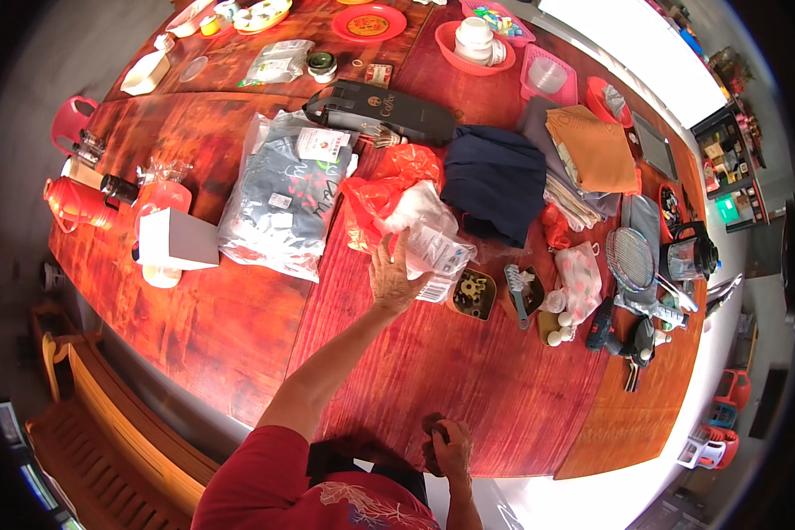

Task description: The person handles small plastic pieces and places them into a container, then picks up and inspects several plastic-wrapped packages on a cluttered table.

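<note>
My left hand (396, 279) reaches forward over the table, its fingers spread at the near edge of a clear plastic package (440, 252) with a white label. Behind that package lies a crumpled red plastic bag (382, 199) with something white in it. Close to my body, my right hand (453, 449) is closed on a small dark brown object (431, 435), too shadowed to name. Left of the red bag is a folded dark grey garment (283, 190) in clear wrapping. A folded navy cloth (495, 181) sits to the right.
Black trays (473, 296) stand right of the package, one near a blue-grey brush (516, 296). Farther right are a badminton racket (632, 260) and a power drill (601, 327). A white box (177, 238) and red flask (81, 203) stand left. A wooden bench (119, 433) flanks the table.
</note>
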`<state>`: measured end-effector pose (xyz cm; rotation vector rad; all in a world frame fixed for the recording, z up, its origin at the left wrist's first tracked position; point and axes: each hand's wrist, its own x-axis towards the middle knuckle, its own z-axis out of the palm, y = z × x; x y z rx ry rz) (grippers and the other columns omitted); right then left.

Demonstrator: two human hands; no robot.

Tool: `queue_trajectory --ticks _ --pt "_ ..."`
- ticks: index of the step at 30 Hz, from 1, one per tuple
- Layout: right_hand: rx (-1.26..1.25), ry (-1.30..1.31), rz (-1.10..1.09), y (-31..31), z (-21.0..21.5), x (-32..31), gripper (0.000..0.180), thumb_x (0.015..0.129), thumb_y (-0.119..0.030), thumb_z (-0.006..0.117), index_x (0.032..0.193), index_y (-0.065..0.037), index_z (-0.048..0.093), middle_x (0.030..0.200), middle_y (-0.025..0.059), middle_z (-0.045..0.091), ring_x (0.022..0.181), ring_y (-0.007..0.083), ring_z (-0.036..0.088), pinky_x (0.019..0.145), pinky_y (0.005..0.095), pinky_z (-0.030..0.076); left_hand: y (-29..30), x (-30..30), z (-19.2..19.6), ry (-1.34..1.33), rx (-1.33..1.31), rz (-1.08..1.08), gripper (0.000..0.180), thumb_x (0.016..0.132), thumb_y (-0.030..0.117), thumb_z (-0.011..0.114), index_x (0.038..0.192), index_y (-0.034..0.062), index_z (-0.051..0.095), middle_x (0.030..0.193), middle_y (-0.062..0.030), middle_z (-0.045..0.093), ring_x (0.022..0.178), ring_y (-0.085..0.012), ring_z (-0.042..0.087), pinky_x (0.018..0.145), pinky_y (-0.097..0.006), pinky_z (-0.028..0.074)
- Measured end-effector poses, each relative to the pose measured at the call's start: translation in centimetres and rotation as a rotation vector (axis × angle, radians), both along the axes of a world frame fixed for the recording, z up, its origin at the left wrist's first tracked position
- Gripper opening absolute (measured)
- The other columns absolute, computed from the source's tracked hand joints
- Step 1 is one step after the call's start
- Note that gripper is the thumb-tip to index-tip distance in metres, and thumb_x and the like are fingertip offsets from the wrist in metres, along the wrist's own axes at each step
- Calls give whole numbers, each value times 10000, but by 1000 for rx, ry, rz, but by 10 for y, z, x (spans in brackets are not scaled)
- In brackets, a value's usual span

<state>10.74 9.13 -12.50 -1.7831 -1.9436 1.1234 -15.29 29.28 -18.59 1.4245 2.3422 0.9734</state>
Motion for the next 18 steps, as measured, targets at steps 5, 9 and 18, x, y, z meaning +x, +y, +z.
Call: queue_trajectory --ticks 5,9,18 --pt "10 50 -54 8 2 7 172 743 -43 647 914 -40 629 834 138 583 773 303 599 664 369 486 15 -8 -47 -251 -132 85 836 571 372 839 1233 82 420 1095 -130 546 1008 -300 531 854 -405 450" --pt "-12 13 -57 15 -5 20 170 742 -36 645 911 -39 630 842 138 590 782 303 603 667 369 487 17 -32 -87 -521 -27 39 700 573 329 862 1096 21 512 973 -86 598 893 -185 568 766 -329 477" --pt "-12 -35 -93 23 -20 28 172 743 -77 645 912 -49 625 858 156 588 780 337 585 657 404 480 47 -57 -51 -1530 194 -24 241 797 127 699 1015 41 639 906 -32 665 775 -107 619 668 -247 500"
